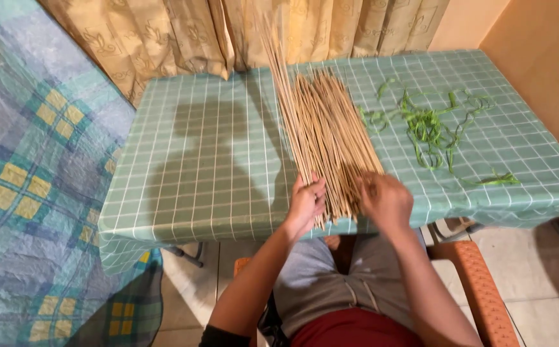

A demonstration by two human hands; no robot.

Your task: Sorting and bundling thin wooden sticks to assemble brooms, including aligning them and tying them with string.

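Left hand (306, 202): gripping the near ends of the thin sticks (327, 135), frame centre.
Right hand (387, 200): blurring, closing over the bundle's right edge.
Tabletop (202, 167): carrying green strips (430, 128), upper right.

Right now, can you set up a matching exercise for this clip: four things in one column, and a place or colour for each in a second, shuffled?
Things:
1. bundle of sticks
2. green strips
3. curtain
4. chair

Places or colours:
A. orange, under the person
B. scattered on the right part of the table
C. beige, hanging behind the table
D. pale tan, lying in the middle of the table between the left hand and right hand

Pairs: 1-D, 2-B, 3-C, 4-A
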